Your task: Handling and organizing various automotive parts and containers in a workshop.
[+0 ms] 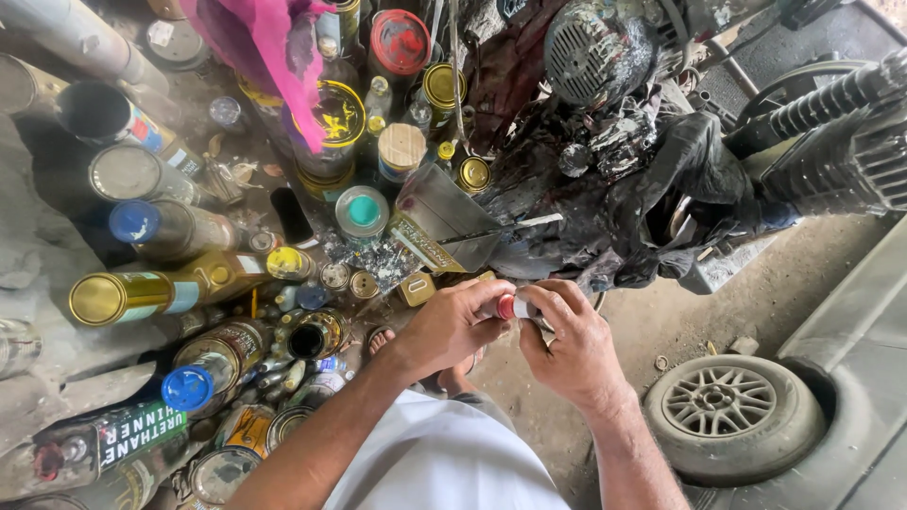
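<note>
A: Hand pose?
B: Centre frame. Your left hand (453, 326) and right hand (567, 345) meet fingertip to fingertip, both pinching a small white tube with red cap (510, 307).
A: Containers?
B: Left half: paint cans. Open black-lined tin (94, 111) upper left, teal-lidded can (362, 212), gold-ended can (99, 298) lying sideways. Contents not visible.
</note>
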